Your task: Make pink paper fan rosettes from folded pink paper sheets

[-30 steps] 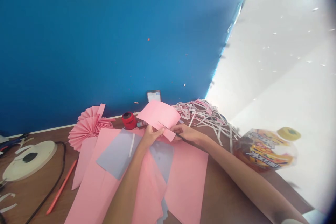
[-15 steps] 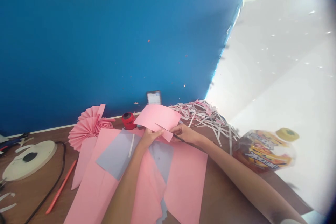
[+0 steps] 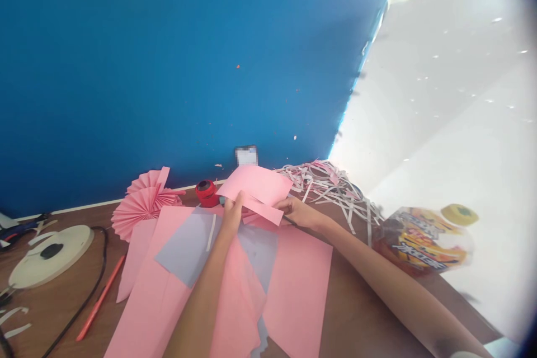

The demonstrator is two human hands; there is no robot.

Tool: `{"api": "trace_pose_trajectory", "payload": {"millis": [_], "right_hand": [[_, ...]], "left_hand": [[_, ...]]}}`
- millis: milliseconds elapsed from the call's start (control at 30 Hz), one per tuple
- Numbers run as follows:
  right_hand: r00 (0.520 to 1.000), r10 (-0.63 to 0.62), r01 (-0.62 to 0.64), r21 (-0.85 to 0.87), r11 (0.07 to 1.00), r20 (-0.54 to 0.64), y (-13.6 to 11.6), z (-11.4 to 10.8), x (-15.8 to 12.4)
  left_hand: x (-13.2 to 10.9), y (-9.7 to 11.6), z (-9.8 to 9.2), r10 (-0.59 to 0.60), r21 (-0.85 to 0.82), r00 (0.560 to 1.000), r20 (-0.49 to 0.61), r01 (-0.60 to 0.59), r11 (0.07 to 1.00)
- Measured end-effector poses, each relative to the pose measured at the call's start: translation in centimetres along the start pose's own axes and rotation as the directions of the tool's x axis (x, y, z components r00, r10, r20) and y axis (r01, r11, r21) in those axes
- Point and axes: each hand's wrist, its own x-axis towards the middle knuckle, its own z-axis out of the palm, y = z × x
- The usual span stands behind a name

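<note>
My left hand (image 3: 232, 214) pinches the lower left edge of a pink paper sheet (image 3: 257, 185) held up above the table. My right hand (image 3: 297, 212) is closed on a thin dark tool (image 3: 288, 218), probably scissors, whose blades meet the sheet's lower right side. A narrow pink strip (image 3: 265, 210) hangs partly cut along the sheet's bottom edge. Beneath both hands lie large pink sheets (image 3: 297, 291) and grey sheets (image 3: 184, 246) on the brown table (image 3: 62, 291).
A folded pink paper fan (image 3: 140, 204) and a red tape roll (image 3: 206, 192) lie by the blue wall (image 3: 168, 67). Shredded paper strips (image 3: 331, 184) pile up at right. A plastic jar with a yellow lid (image 3: 423, 240), a pink pen (image 3: 98, 302), a black cable (image 3: 90, 285) and a cream disc (image 3: 46, 254) surround the sheets.
My left hand has slid up the sheet's left edge. The cut has run further and the strip stands out more from the sheet. The right hand has barely shifted.
</note>
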Motion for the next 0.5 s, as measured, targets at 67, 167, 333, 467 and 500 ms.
{"api": "trace_pose_trajectory", "payload": {"millis": [67,167,333,467,500], "right_hand": [[1.000,-0.001,0.001,0.021,1.000,0.005,-0.06,-0.09,-0.01],[1.000,-0.004,0.004,0.032,0.999,0.008,-0.22,-0.11,-0.06],[1.000,-0.008,0.008,0.020,1.000,0.017,-0.53,-0.02,-0.18],[1.000,0.008,-0.008,-0.008,1.000,0.016,-0.56,-0.02,-0.25],[1.000,0.006,-0.006,-0.015,1.000,0.017,-0.54,-0.03,-0.25]], "left_hand": [[0.23,-0.14,-0.11,-0.003,0.011,1.000,0.012,0.002,1.000],[0.26,-0.08,-0.19,-0.026,0.048,0.999,0.043,0.024,0.999],[0.23,0.03,-0.22,-0.029,0.097,0.998,0.055,0.024,0.995],[0.35,-0.34,-0.35,-0.039,0.069,0.998,0.050,0.035,0.997],[0.40,-0.47,-0.40,-0.046,0.065,0.998,0.038,0.044,0.997]]}}
